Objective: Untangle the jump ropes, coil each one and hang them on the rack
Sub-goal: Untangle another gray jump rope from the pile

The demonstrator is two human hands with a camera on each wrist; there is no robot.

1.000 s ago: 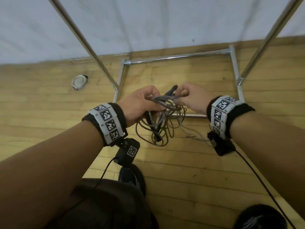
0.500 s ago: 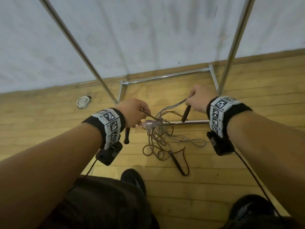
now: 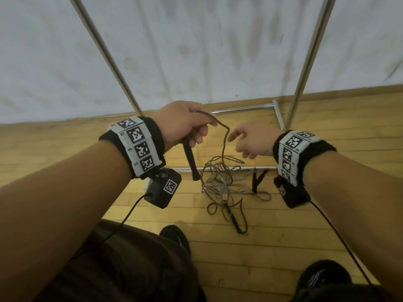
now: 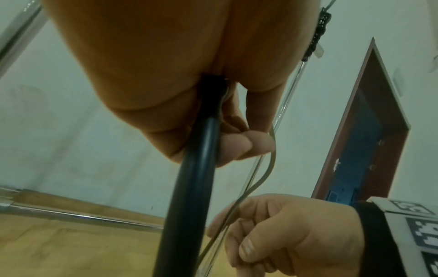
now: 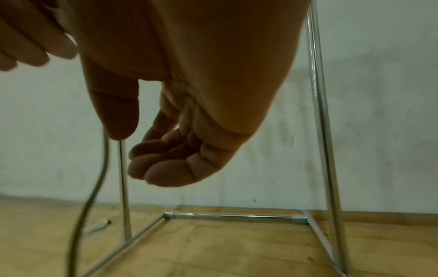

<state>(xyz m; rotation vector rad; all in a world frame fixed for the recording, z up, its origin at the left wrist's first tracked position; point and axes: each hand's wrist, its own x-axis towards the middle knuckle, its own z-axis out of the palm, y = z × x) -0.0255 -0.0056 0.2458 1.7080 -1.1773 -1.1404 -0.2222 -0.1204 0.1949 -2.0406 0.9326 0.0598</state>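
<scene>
My left hand [image 3: 194, 134] grips the black handle [image 3: 191, 162] of one jump rope, held up in front of the rack; in the left wrist view the handle [image 4: 189, 187] runs down out of the fist. Its cord [image 3: 224, 144] arches over the hand and drops into the tangle of grey ropes [image 3: 220, 184] on the floor. Just to the right of that cord, my right hand [image 3: 237, 141] hangs with loosely curled fingers [image 5: 161, 168] that hold nothing, and the cord [image 5: 104, 153] passes by the thumb. Two more black handles [image 3: 257, 180] [image 3: 233, 221] lie on the floor.
The chrome rack's slanted uprights [image 3: 109, 55] [image 3: 309, 55] rise ahead, and its base bars [image 3: 242, 108] [image 3: 239, 168] lie on the wooden floor by the white wall. My shoes [image 3: 174, 236] [image 3: 322, 277] are near the tangle. A doorway [image 4: 360, 131] shows on the right.
My right hand has let go of the handle it held, which now lies on the floor. My left hand has risen with its handle, drawing the cord up from the tangle.
</scene>
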